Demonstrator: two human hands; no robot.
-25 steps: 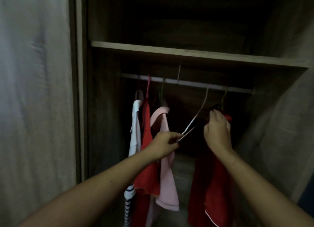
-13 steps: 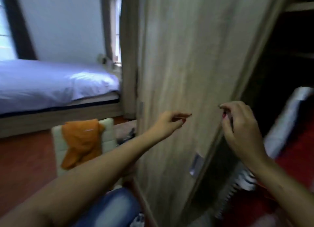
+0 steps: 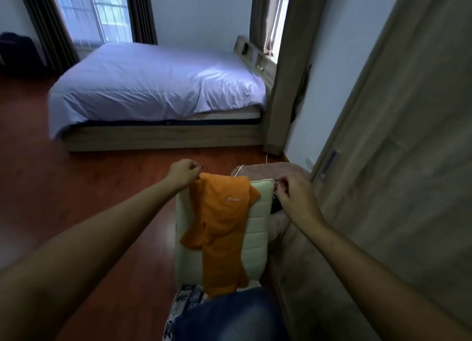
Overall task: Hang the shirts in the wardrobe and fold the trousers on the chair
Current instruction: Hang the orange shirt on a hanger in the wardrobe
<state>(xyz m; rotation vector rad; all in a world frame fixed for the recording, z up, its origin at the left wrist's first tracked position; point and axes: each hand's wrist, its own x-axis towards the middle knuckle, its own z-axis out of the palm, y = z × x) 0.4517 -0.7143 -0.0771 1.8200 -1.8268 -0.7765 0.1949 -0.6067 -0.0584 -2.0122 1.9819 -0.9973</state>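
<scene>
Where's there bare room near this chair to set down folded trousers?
Free: red-brown wooden floor left of the cream padded chair, up to the white-covered bed; the bed's top too. Crowded: the chair, bearing an orange shirt and blue denim trousers.

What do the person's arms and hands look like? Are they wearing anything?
The left arm and the right arm are bare right up to the picture's edge, with no sleeves showing. No watch, bracelet or ring shows on the left hand or the right hand. The nails are painted dark red.
</scene>
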